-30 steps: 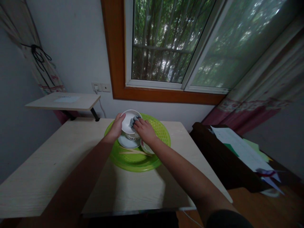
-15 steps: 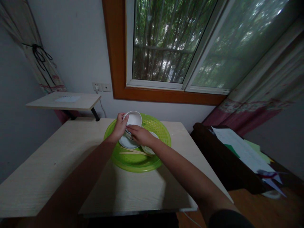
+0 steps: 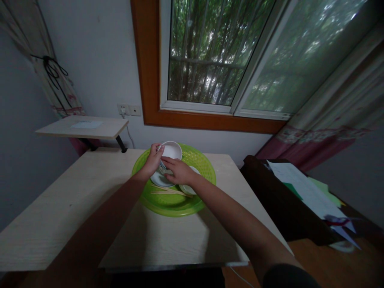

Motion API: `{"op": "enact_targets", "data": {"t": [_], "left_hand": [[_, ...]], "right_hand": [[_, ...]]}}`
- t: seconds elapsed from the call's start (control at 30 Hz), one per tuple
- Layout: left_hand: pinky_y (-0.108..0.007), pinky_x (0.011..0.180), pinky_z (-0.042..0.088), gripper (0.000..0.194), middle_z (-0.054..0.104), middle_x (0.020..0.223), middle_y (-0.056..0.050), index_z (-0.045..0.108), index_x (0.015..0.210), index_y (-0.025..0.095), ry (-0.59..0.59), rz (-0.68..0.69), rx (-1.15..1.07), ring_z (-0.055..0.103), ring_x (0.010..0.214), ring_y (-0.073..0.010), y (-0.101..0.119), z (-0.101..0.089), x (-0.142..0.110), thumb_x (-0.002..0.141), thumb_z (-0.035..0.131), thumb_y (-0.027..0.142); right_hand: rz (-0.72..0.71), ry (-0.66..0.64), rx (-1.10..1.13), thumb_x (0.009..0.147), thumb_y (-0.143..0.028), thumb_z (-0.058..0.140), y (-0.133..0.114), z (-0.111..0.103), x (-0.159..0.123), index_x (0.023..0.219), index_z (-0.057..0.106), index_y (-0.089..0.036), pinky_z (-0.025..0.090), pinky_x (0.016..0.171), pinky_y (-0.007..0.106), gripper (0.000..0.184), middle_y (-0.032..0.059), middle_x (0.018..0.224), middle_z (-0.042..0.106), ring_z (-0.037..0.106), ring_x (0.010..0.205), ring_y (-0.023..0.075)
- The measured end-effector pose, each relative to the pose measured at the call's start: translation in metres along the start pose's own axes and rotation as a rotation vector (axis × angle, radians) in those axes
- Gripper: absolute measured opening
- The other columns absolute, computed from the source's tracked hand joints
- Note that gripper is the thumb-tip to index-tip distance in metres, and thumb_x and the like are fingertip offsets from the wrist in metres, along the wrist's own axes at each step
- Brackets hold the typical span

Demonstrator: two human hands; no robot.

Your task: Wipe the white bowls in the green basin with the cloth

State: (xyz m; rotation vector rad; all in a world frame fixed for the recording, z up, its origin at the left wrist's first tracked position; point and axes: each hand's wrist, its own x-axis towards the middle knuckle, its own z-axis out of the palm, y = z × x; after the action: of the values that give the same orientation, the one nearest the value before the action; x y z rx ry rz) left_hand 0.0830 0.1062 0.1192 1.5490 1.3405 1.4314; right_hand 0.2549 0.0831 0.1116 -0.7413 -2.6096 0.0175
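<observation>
A white bowl (image 3: 173,149) with a patterned outer side is held tilted above the round green plastic basket (image 3: 177,211). My left hand (image 3: 153,161) is closed on the bowl's left side, thumb at the rim. My right hand (image 3: 180,171) is at the near side of the bowl, its fingers by the rim and its thumb lower down, hiding part of the outer wall. Below the hands, a white plate (image 3: 161,181) lies in the basket. Partly behind my right wrist is another pale dish (image 3: 187,189). Several wooden chopsticks (image 3: 168,192) lie towards the basket's front.
The basket stands near the back of a pale wooden table (image 3: 180,244). A small raised shelf (image 3: 87,127) with a paper on it is at the back left. Beyond the right table edge is a dark brown piece of furniture (image 3: 270,200) with papers (image 3: 300,180) on top.
The bowl and my left hand have shifted slightly right. My right thumb has come apart from its fingers and now shows lower down. The basket's contents look unchanged.
</observation>
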Motion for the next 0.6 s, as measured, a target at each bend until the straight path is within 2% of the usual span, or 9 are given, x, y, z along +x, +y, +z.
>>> {"op": "enact_targets", "data": {"t": [0.17,0.3,0.4,0.5,0.6], "left_hand": [[-0.033,0.097,0.046,0.023,0.062,0.116,-0.008,0.049,0.109,0.025,0.063,0.004,0.021,0.060,0.109,-0.0213,-0.001,-0.001,0.003,0.095,0.048,0.044],[-0.035,0.097,0.046,0.029,0.061,0.118,-0.009,0.048,0.112,0.025,0.149,0.023,-0.031,0.059,0.111,-0.0221,-0.007,-0.001,0.008,0.095,0.048,0.049],[-0.035,0.098,0.047,0.033,0.059,0.120,-0.011,0.047,0.114,0.023,0.213,0.000,-0.076,0.059,0.112,-0.0223,-0.012,-0.001,0.012,0.095,0.050,0.050],[-0.034,0.098,0.047,0.034,0.058,0.121,-0.012,0.046,0.115,0.022,0.269,-0.033,-0.120,0.059,0.111,-0.0217,-0.015,-0.002,0.015,0.095,0.049,0.050],[-0.033,0.095,0.048,0.034,0.059,0.121,-0.011,0.045,0.116,0.023,0.269,-0.062,-0.144,0.059,0.109,-0.0208,-0.014,-0.003,0.014,0.097,0.045,0.051]], "right_hand": [[0.091,-0.042,-0.085,0.091,-0.024,0.056,-0.006,-0.006,0.005,0.134,0.062,-0.013,0.046,0.099,0.038,0.045,0.0139,0.128,0.068,0.064,0.114,0.0265],[0.225,0.013,-0.091,0.089,-0.021,0.059,-0.008,-0.010,0.006,0.124,0.069,-0.018,0.044,0.099,0.036,0.037,0.0118,0.118,0.072,0.065,0.110,0.0247],[0.343,0.135,-0.001,0.088,-0.020,0.058,-0.002,-0.011,0.005,0.117,0.072,-0.019,0.045,0.097,0.032,0.032,0.0095,0.116,0.073,0.065,0.107,0.0226],[0.481,0.350,0.104,0.090,-0.019,0.053,0.009,-0.012,0.003,0.110,0.073,-0.019,0.047,0.092,0.030,0.028,0.0079,0.114,0.074,0.066,0.103,0.0209],[0.588,0.558,0.171,0.092,-0.022,0.049,0.020,-0.012,0.001,0.102,0.072,-0.018,0.047,0.087,0.030,0.025,0.0074,0.104,0.074,0.065,0.093,0.0206]]}}
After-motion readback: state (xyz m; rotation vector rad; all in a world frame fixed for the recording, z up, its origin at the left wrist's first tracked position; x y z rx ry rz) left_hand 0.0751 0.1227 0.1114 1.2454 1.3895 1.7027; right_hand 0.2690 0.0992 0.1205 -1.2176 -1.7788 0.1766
